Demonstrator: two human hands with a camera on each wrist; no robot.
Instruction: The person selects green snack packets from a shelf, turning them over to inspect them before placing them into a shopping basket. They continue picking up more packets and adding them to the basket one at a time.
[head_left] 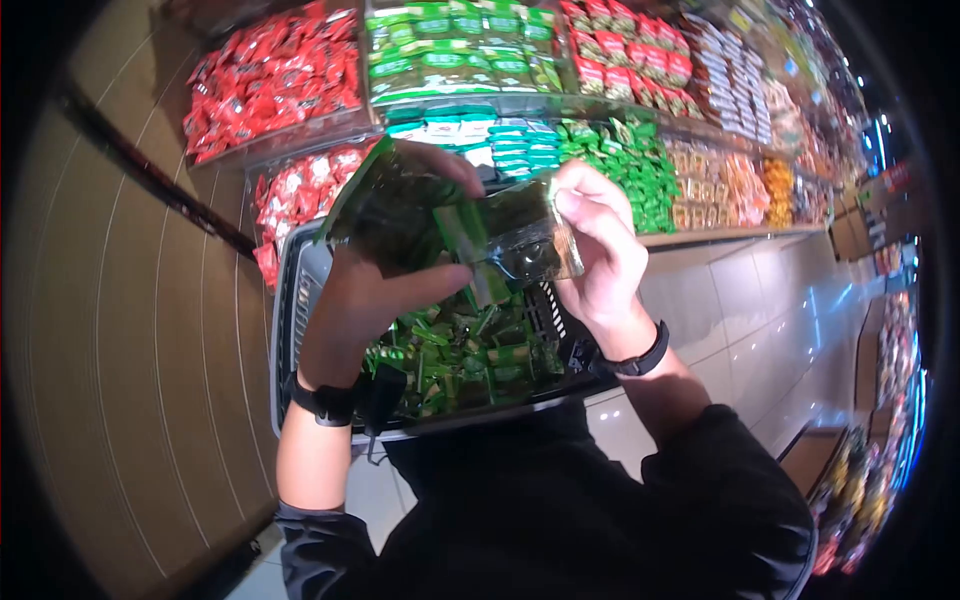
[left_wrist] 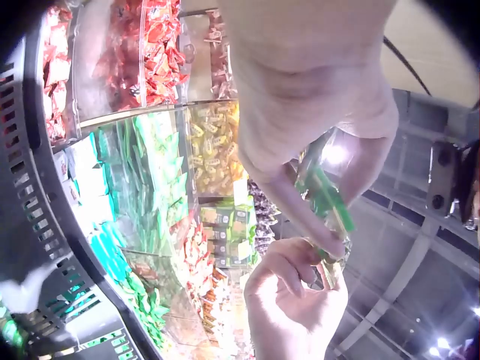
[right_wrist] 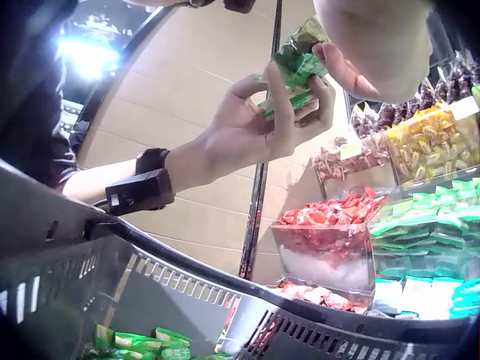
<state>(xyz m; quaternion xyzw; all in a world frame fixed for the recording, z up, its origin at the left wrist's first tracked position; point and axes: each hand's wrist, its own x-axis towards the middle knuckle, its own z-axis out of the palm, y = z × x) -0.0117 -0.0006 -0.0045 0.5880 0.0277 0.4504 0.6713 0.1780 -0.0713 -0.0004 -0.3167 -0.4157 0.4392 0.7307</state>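
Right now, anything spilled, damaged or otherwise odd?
Nothing clearly stands out. Green packets lie jumbled in the basket, but I see none spilled over its rim. The left hand and right hand hold green-banded packaging; glare and shadow leave any damage to it unclear.

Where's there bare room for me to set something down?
In the head view, bare tiled floor lies between the shelf and right forearm, beside the basket. Crowded: inside the basket, heaped with green packets; above it, where left hand and right hand hold green packaging; and the packed shelf.
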